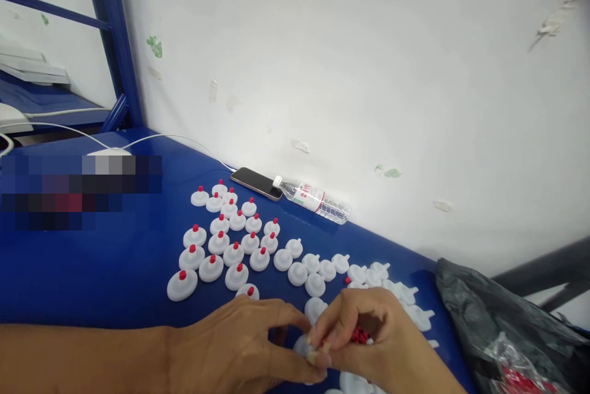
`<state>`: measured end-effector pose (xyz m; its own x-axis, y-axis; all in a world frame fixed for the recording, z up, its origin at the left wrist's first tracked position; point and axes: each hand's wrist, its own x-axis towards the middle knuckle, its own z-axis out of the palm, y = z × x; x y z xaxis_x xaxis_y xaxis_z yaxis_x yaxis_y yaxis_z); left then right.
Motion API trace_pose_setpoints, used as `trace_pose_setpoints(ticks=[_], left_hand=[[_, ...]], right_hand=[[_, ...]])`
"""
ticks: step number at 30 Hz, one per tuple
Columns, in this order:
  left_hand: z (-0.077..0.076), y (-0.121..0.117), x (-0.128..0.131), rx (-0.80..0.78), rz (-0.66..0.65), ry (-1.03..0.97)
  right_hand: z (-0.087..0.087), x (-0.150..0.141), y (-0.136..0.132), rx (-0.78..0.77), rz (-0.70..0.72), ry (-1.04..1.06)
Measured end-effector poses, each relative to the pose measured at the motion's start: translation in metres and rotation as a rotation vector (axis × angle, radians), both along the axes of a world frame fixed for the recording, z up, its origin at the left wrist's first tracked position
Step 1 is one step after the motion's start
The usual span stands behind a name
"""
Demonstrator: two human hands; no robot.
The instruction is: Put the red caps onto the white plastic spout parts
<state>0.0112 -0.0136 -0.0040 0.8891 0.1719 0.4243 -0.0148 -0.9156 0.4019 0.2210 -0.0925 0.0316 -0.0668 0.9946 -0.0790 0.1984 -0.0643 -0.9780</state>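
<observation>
My left hand [249, 348] grips a white round nozzle lid [302, 345] by its edge between thumb and fingers. My right hand [373, 338] meets it there, its thumb and fingertips pinched over the top of the lid; what they pinch is hidden. Several small red tips [360, 335] show in the hollow of the right hand; I cannot tell if it holds them. To the left stand white lids with red tips [211, 268] on their nozzles. Bare white lids [315, 285] lie behind and to the right of my hands.
On the blue table [133, 283], a phone [256, 183] with a white cable and a lying water bottle [313, 198] rest along the wall. A black plastic bag [502, 314] is at the right, with red pieces in clear plastic [520, 375]. A blue frame [115, 31] rises at the left.
</observation>
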Motion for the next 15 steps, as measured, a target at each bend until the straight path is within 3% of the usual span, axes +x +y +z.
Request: trace_pose_setpoints(ticks=[6,15], left_hand=[[-0.004,0.004,0.002,0.047,-0.065,-0.006],[-0.001,0.000,0.000,0.052,-0.072,0.046]], right_hand=[[-0.007,0.000,0.004,-0.127,-0.027,0.292],[-0.012,0.004,0.007,-0.142,0.007,0.181]])
